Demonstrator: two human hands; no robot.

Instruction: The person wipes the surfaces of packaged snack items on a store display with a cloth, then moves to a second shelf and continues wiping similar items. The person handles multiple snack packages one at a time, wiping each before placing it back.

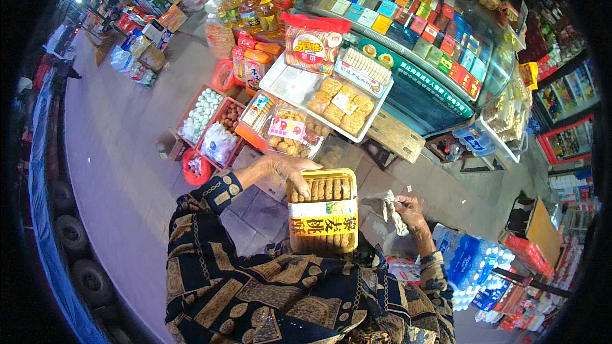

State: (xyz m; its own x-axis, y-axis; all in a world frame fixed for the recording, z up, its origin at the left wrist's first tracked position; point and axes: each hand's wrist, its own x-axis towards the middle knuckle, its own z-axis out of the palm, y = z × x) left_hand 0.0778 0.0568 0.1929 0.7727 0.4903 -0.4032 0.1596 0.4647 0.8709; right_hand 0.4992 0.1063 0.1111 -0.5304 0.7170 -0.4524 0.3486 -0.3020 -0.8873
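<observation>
My left hand grips the top corner of a yellow plastic tray of cookies under a clear lid, with a printed paper band around its middle. The tray is tilted up in front of my body. Off to the right, my right hand pinches a crumpled whitish cloth that hangs from the fingers. Just beyond the left hand sit clear boxes of cookies. Behind them, a white tray bears a packed box of round cookies, a red-topped bag of rice crackers and a pack of biscuits.
Boxes of white eggs and brown eggs stand at left beside a red bag. A glass display case holds small packs, with a wooden bench before it. Oil bottles stand behind; wrapped bottled water is at right.
</observation>
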